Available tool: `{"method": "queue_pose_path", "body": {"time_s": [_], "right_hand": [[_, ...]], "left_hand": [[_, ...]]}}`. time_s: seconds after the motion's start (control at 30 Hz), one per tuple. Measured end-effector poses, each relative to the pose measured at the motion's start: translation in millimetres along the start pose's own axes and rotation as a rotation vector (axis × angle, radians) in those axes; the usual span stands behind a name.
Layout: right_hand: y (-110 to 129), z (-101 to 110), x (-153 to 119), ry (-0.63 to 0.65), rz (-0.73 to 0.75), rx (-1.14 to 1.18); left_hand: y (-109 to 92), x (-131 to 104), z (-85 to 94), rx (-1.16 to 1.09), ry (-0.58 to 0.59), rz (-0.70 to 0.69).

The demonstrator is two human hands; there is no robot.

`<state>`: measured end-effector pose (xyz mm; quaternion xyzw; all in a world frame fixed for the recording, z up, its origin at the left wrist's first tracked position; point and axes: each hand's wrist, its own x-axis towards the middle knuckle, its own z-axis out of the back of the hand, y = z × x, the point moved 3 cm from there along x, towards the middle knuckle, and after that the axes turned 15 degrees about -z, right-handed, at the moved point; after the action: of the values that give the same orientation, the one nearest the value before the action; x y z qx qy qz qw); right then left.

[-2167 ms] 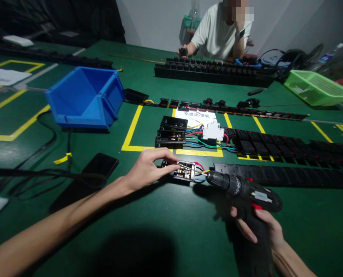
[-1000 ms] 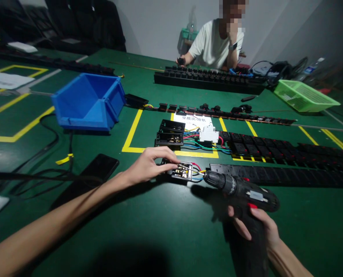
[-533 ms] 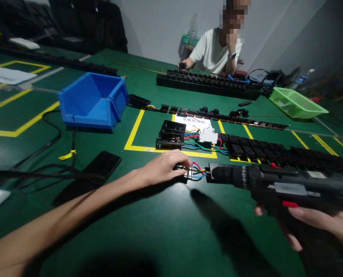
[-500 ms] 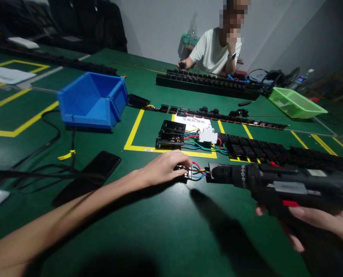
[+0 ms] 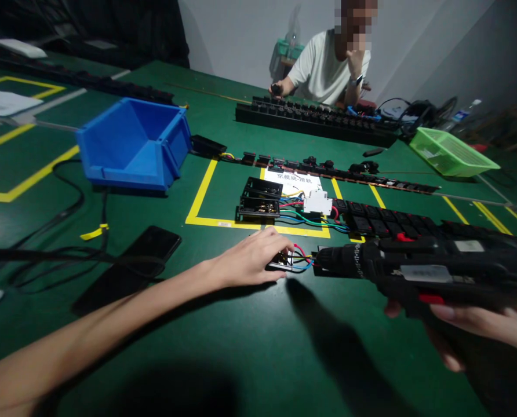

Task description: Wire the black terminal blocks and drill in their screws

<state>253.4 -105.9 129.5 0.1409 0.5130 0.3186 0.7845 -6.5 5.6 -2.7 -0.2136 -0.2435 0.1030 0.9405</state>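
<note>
My left hand (image 5: 258, 256) is closed around a small black wired module (image 5: 283, 260) lying on the green table, thumb on the near side and fingers on the far side. Brass-coloured contacts show inside the module, and red, yellow, black and blue wires (image 5: 302, 258) run right from it to a black piece. In my right hand (image 5: 480, 327) is a black cordless drill (image 5: 415, 269), lying level with its chuck pointing left over that black piece. A finger rests by its red trigger. The drill's tip is hard to make out against the dark parts.
Beyond my hands lie black module strips (image 5: 384, 219) with a white breaker (image 5: 317, 202). A blue bin (image 5: 132, 174) and a phone (image 5: 128, 269) with cables stand left. At the back are a green basket (image 5: 452, 153), a long black rail (image 5: 315, 126) and a seated person (image 5: 323, 66).
The drill has shifted slightly left. My left thumb has moved from on top of the module to its near side, and more of the module shows. The view has shifted a little.
</note>
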Motion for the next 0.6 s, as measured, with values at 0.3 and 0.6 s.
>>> {"method": "queue_pose_path", "body": {"time_s": [0.3,0.6], "right_hand": [[-20.1,27.3,43.2,0.276,0.038,-0.058],[-14.9,26.7,54.5,0.335,0.025,-0.065]], "left_hand": [[4.9,-1.9,0.1,0.06,0.049,-0.009],[5.4,-1.3,-5.0,0.137,0.094,-0.047]]}}
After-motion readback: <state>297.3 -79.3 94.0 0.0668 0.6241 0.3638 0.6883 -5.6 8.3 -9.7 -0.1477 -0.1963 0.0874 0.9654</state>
